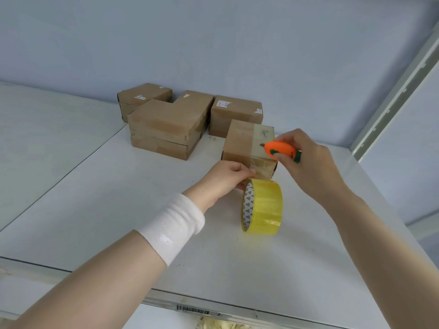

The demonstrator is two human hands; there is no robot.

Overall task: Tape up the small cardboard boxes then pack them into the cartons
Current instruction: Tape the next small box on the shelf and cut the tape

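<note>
Markings: none legible.
White labels point(223, 104) on two rear cardboard boxes point(237, 117), a barcode sticker point(193, 310) on the front shelf edge point(161, 299) and repeated triangle logos inside the tape roll point(263, 205) core are all too blurred to read.

Tape roll point(263, 205) before near box point(240, 138); other boxes point(164, 124) behind, left.

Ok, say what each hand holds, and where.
Left hand pinches the tape roll at its top rim; right hand grips the orange cutter by its rear.

A white worktop point(95, 198) is meeting a pale blue wall point(213, 43); a barcode label point(193, 310) is sitting on its front edge.
</note>
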